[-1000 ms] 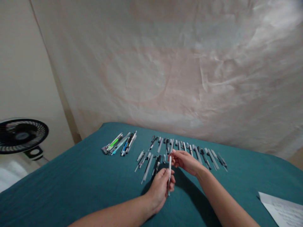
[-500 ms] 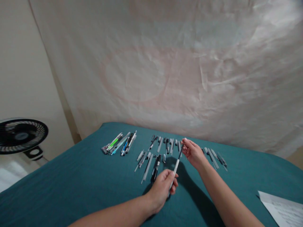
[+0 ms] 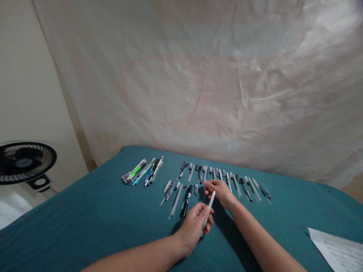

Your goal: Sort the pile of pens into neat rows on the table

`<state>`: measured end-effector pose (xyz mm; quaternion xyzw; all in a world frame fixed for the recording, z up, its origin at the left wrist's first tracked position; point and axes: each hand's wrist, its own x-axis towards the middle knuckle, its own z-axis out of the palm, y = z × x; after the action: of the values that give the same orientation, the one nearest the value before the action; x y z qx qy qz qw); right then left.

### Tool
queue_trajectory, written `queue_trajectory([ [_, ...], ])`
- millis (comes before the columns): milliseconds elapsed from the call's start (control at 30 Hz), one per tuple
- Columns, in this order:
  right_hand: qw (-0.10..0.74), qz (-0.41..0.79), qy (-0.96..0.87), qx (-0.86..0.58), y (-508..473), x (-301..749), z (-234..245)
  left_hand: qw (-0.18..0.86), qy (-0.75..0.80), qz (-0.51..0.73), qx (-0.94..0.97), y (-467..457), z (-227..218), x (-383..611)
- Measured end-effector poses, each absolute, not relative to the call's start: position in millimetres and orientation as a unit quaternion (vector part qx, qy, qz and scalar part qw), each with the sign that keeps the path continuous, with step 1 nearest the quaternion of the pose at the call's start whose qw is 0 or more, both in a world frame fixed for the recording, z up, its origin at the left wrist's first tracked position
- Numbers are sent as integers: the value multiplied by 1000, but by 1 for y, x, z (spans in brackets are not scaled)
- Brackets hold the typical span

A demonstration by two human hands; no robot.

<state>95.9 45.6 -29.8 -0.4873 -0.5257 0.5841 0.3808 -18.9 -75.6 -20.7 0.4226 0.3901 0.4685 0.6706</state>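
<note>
My left hand (image 3: 194, 226) is closed around a white pen barrel (image 3: 211, 202), which slants up and away with its far end bare. Just beyond it, my right hand (image 3: 219, 192) pinches a thin pen refill (image 3: 204, 195), mostly hidden by the fingers and pointing down near the cloth. A loose pen cap (image 3: 196, 190) lies left of those fingertips. Beside my left hand rests a black pen (image 3: 185, 206), and further left are a clear barrel with a refill (image 3: 176, 200) and another dismantled pen (image 3: 169, 190).
A row of pens, caps and refills (image 3: 236, 185) runs across the back of the green cloth (image 3: 99, 219). Whole pens (image 3: 141, 172) are bunched at the back left. A written sheet (image 3: 337, 247) lies at right; a black fan (image 3: 27, 162) stands at left.
My right hand has drawn the refill out of the barrel and moved left and down toward the cloth by the cap. My left hand stays in place with the barrel.
</note>
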Motion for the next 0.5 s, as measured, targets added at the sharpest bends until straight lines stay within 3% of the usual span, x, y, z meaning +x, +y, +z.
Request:
queue_trajectory([
  [200, 340, 544, -574, -508, 39, 84, -34, 672, 383, 474, 421, -75, -23, -19],
  [500, 296, 582, -567, -502, 41, 99, -15, 685, 373, 503, 373, -74, -24, -20],
])
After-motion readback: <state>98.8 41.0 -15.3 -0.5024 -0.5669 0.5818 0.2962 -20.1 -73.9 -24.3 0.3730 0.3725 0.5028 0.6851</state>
